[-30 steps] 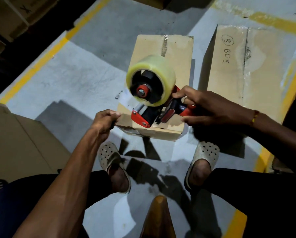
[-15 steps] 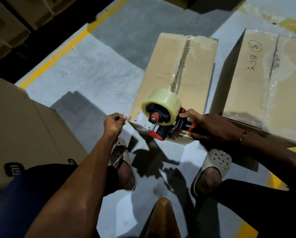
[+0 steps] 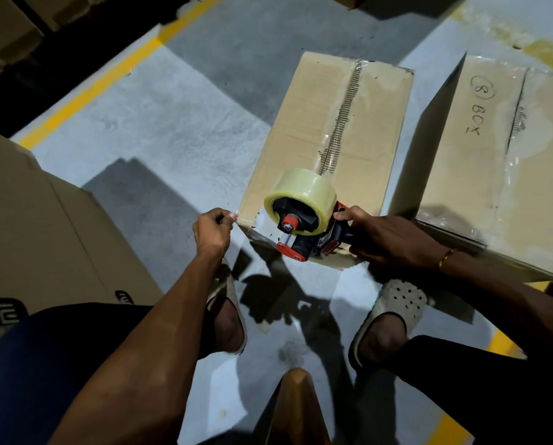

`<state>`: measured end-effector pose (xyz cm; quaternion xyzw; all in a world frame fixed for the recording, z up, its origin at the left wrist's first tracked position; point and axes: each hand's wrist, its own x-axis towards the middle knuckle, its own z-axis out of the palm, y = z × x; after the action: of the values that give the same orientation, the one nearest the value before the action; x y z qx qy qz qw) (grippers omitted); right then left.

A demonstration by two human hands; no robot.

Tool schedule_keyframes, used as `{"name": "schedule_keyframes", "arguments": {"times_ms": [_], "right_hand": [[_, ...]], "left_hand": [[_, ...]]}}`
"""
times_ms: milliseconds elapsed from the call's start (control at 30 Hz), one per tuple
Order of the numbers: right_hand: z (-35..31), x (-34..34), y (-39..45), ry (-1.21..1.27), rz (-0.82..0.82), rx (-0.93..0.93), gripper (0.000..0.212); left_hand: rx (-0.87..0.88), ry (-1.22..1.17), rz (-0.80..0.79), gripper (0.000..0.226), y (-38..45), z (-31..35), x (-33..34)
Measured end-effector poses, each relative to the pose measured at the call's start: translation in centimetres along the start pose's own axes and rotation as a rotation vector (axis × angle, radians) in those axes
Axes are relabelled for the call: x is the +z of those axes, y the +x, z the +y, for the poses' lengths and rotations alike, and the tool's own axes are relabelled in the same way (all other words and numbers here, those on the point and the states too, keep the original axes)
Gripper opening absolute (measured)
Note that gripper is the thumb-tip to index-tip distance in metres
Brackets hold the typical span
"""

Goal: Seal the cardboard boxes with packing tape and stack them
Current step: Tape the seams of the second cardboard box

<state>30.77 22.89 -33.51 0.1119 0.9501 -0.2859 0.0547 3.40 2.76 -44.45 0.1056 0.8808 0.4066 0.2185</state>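
A small cardboard box [image 3: 307, 123] stands on the floor in front of my feet, with clear tape along its centre seam. My right hand [image 3: 387, 236] grips the handle of a red and black tape dispenser [image 3: 304, 242] that carries a roll of clear tape [image 3: 304, 191], held over the box's near edge. My left hand [image 3: 212, 229] pinches the free end of the tape at the box's near left corner, with a clear strip stretched from there to the dispenser.
A larger taped box [image 3: 500, 162] marked "8 BOX" stands right of the small one. Another big box [image 3: 27, 220] sits at my left. More cartons [image 3: 8, 24] are stacked in the dark far left. Yellow floor lines [image 3: 101, 88] border the grey concrete.
The dispenser has come down from above the box to its near edge. My left hand stays at the near left corner holding the tape end. The view has shifted.
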Motion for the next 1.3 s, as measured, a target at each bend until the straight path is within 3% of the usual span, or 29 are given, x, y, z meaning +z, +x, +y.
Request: {"name": "schedule_keyframes", "arguments": {"times_ms": [267,633,767,900,1033,1167,1300], "right_hand": [[-0.4,0.1,0.1,-0.083,-0.066,0.047,0.072],[-1.2,0.0,0.6,-0.144,-0.179,0.147,0.06],[-1.2,0.0,0.4,-0.148,-0.172,0.154,0.058],[-1.1,0.2,0.6,-0.167,-0.172,0.17,0.06],[-0.9,0.4,0.7,-0.145,-0.171,0.168,0.059],[-0.4,0.4,0.6,-0.124,-0.176,0.176,0.058],[-0.8,0.2,0.8,-0.116,-0.167,0.18,0.055]], "left_hand": [[0.005,0.043,-0.012,0.016,0.3,-0.2,0.2],[-0.011,0.041,-0.06,0.02,0.3,-0.4,0.0],[-0.089,0.022,-0.081,0.025,0.4,-0.3,0.0],[-0.281,-0.053,-0.162,0.035,1.6,0.3,-0.1],[-0.494,-0.18,-0.219,0.022,1.8,0.9,-0.1],[-0.504,-0.336,-0.036,0.01,1.0,0.7,-0.1],[-0.46,-0.37,-0.108,0.023,-0.8,2.0,1.4]]}}
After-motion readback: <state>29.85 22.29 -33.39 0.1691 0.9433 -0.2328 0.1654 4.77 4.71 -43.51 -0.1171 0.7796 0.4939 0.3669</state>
